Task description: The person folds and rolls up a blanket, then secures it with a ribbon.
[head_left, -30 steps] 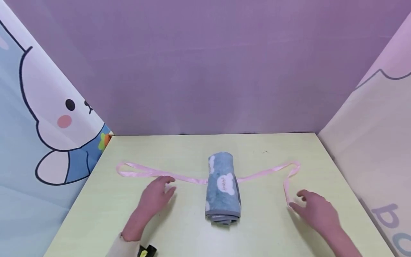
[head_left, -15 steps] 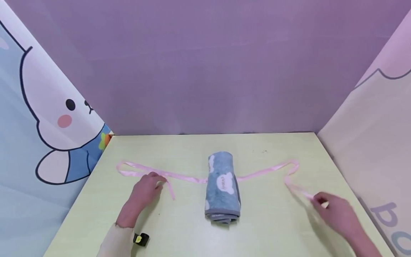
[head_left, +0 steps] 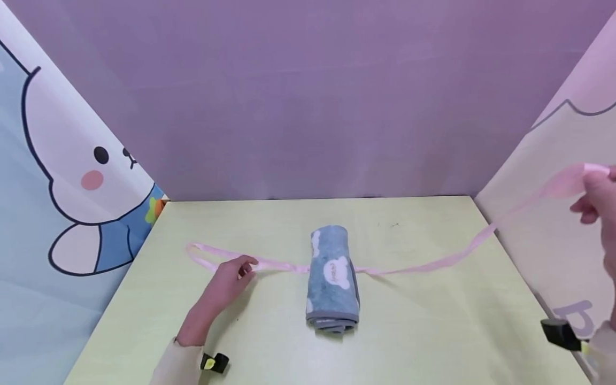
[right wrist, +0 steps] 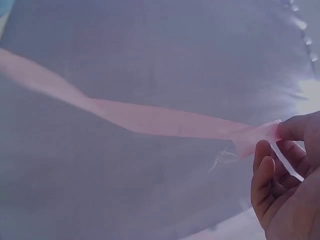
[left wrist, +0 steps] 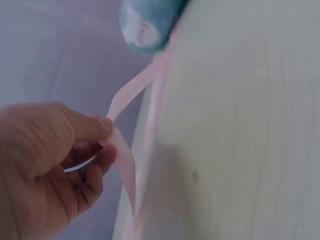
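Note:
A rolled blue towel (head_left: 332, 299) with white bear patches lies on the table, across a pink ribbon (head_left: 423, 267). To its left, the left hand (head_left: 232, 278) pinches the ribbon between thumb and finger; in the left wrist view the pinched ribbon (left wrist: 132, 90) bends down on both sides of the fingertips. Far right and raised high, the right hand (head_left: 599, 200) pinches the ribbon near its frayed end, plain in the right wrist view where the ribbon (right wrist: 175, 122) runs off to the left with a twist. Beyond the left hand, a ribbon loop (head_left: 207, 247) rests on the table.
The pale yellow table (head_left: 409, 331) meets a purple cloth backdrop (head_left: 308, 107) at its far edge. Printed cloth panels stand at the left (head_left: 96, 214) and the right (head_left: 577, 240). Black wrist devices are on the left wrist (head_left: 215, 363) and right wrist (head_left: 560, 334).
The right hand has taken hold of the ribbon's right part and lifted it up and to the right, straightening it. The left hand has come to pinch the left part. The towel stays put.

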Available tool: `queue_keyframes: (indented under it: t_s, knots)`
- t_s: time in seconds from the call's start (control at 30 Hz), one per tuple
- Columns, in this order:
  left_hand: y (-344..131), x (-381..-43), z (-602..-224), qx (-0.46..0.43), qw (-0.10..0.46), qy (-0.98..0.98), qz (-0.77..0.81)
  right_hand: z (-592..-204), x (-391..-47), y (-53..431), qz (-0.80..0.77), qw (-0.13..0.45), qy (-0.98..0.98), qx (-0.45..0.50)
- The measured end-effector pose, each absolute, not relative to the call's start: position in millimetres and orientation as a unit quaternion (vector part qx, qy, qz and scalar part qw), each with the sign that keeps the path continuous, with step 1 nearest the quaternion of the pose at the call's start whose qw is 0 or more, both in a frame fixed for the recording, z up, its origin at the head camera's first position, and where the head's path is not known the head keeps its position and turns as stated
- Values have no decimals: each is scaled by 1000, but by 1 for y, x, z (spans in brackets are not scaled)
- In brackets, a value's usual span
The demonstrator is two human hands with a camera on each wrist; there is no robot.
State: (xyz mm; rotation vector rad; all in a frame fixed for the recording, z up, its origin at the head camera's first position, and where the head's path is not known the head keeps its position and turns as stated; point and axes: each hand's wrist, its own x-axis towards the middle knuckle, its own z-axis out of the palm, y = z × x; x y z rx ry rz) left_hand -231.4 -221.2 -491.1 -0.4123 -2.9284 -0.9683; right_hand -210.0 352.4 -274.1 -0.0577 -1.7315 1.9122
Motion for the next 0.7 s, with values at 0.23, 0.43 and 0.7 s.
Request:
queue_keyframes:
  t_s: [0.23, 0.43, 0.7]
  knots:
    - [-187, -209, -472, -198, -30, -881, -429, -236, -232, 281, 749, 306, -566, 160]
    - [-164, -189, -455, -249, -40, -832, -495, -208, -257, 188, 515, 272, -779, 231]
    - [-133, -166, -437, -356, -76, -777, -514, -204, -303, 0, 414, 20, -818, 400]
